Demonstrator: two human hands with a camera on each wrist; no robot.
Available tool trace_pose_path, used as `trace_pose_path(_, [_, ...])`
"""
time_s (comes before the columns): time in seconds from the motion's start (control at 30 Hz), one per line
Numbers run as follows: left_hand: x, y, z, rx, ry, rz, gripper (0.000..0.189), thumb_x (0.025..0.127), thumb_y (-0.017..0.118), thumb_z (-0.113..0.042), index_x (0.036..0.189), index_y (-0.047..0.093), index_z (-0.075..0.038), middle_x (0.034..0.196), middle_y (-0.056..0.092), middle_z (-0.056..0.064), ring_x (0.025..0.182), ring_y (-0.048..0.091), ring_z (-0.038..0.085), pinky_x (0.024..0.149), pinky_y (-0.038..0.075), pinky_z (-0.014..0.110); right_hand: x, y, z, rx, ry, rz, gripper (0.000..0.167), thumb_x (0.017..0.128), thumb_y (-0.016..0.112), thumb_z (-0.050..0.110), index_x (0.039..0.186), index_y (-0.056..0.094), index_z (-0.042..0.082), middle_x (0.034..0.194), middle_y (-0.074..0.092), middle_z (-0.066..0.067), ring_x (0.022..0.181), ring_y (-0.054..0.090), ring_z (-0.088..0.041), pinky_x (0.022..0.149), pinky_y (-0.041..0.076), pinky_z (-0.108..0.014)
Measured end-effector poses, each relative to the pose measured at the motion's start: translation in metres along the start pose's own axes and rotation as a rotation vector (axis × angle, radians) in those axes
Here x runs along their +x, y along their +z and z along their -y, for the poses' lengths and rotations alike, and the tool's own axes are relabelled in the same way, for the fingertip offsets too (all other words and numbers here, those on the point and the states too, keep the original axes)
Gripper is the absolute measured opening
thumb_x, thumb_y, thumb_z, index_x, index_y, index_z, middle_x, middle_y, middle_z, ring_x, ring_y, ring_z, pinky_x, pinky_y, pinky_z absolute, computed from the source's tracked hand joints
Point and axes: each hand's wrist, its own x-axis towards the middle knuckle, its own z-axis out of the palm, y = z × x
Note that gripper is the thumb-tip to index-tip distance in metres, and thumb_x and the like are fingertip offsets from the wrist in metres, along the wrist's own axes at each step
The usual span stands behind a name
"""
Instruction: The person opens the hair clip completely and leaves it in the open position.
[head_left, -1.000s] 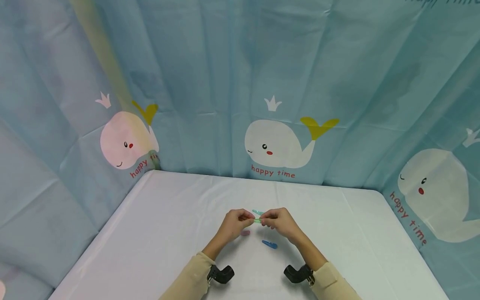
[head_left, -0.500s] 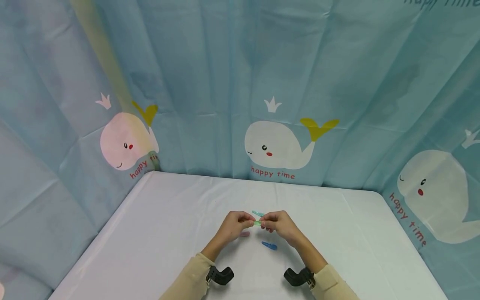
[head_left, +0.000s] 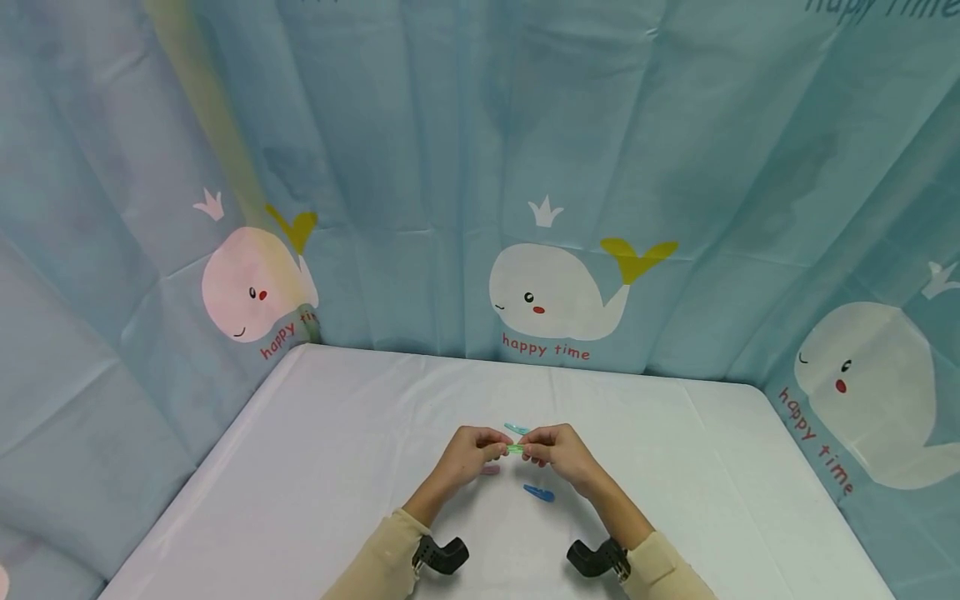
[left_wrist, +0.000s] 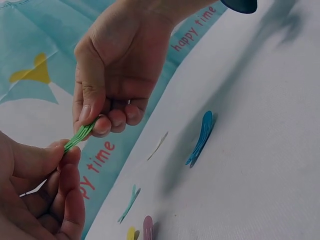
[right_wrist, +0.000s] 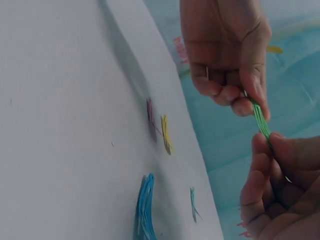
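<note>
In the head view, my left hand [head_left: 467, 455] and right hand [head_left: 561, 454] meet over the white table. A slim green snap hair clip [left_wrist: 80, 136] stretches between them. My left thumb and forefinger pinch one end of it; my right thumb and forefinger pinch the other. Only its middle shows, as the fingertips cover both ends. Below the hands lies a blue hair clip [head_left: 539, 493]. A pink hair clip [head_left: 490, 470] sits by my left hand, and a teal hair clip [head_left: 516, 428] lies just beyond the fingers.
A yellow hair clip [right_wrist: 166, 133] rests beside the pink one in the right wrist view. The left wrist view also has a thin pale strip [left_wrist: 158, 145] on the white tabletop [head_left: 360, 433]. Behind the table hangs a blue whale-print curtain [head_left: 420, 167].
Both hands keep their pinch on the green hair clip. They sit slightly lower in the head view, along with the whole scene. The other clips stay where they lay.
</note>
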Motion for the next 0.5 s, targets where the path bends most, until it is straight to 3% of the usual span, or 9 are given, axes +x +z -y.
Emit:
trace_pose_path(0.2, [0.0006, -0.0003, -0.0003, -0.018, 0.012, -0.002, 0.019, 0.095, 0.06, -0.013, 0.104, 0.073, -0.002, 0.095, 0.068, 0.009, 0.084, 0.055, 0.014, 0.079, 0.058, 0.044, 0.001, 0.003, 0.0009, 0.062, 0.016, -0.039, 0.02, 0.095, 0.057, 0.005, 0.099, 0.068, -0.011, 0.076, 0.068, -0.003, 0.072, 0.056, -0.015, 0.066, 0.049, -0.027])
trace_pose_path(0.33, [0.003, -0.0021, 0.0007, -0.012, 0.041, 0.005, 0.02, 0.096, 0.06, -0.016, 0.103, 0.073, -0.003, 0.095, 0.068, 0.008, 0.085, 0.057, 0.014, 0.081, 0.057, 0.043, 0.0017, 0.0021, -0.0011, 0.137, 0.021, -0.033, 0.022, 0.096, 0.056, 0.004, 0.1, 0.066, -0.014, 0.074, 0.067, 0.002, 0.074, 0.058, -0.014, 0.067, 0.049, -0.025])
trace_pose_path(0.5, [0.0051, -0.0048, -0.0013, -0.055, 0.03, 0.003, 0.022, 0.097, 0.058, -0.017, 0.105, 0.073, -0.002, 0.095, 0.069, 0.009, 0.083, 0.058, 0.012, 0.082, 0.056, 0.041, 0.0019, 0.0049, 0.0001, 0.254, 0.034, -0.036, 0.024, 0.094, 0.057, 0.002, 0.105, 0.063, -0.019, 0.072, 0.066, 0.005, 0.071, 0.056, -0.01, 0.067, 0.048, -0.023])
